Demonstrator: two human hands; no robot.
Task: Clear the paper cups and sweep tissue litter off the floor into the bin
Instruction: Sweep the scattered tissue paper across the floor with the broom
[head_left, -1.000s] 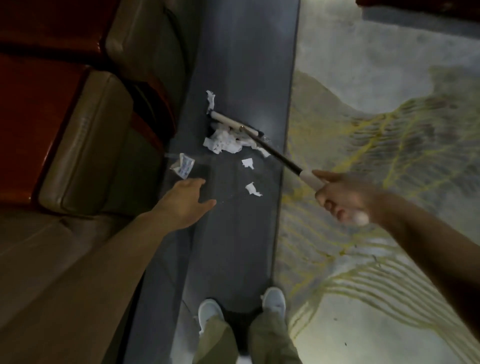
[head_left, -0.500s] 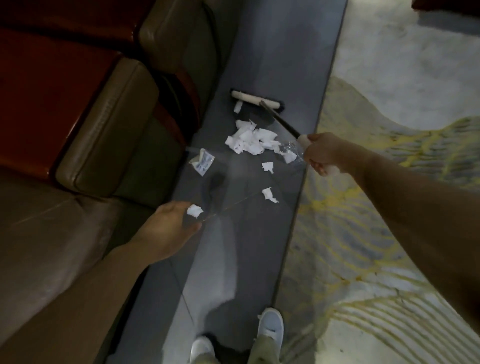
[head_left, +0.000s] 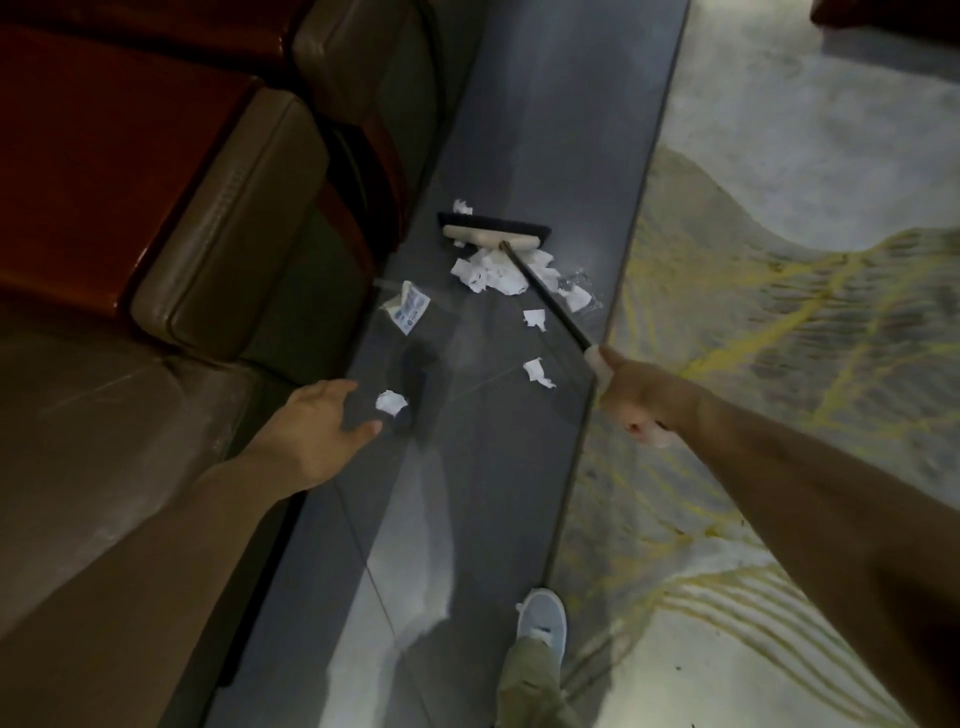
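Note:
My right hand (head_left: 636, 397) grips the white end of a broom's black handle (head_left: 548, 291). The broom head (head_left: 493, 234) lies flat on the dark grey floor strip, just behind a heap of white tissue scraps (head_left: 498, 270). Loose scraps lie nearer to me: one (head_left: 535, 318), another (head_left: 537, 371) and a third (head_left: 390, 402) just right of my left hand (head_left: 324, 421). That hand hovers open over the floor strip, holding nothing. A printed wrapper (head_left: 408, 306) lies by the seat base. One scrap (head_left: 461, 207) sits behind the broom head. No cups or bin are visible.
Tan padded seats with red-brown armrests (head_left: 218, 218) line the left side. A patterned grey and yellow carpet (head_left: 779, 291) borders the floor strip (head_left: 467, 519) on the right. My shoe (head_left: 543, 618) stands on the strip's right edge.
The broom head has come toward me against the tissue heap. My left hand has shifted left of the small scrap it was over.

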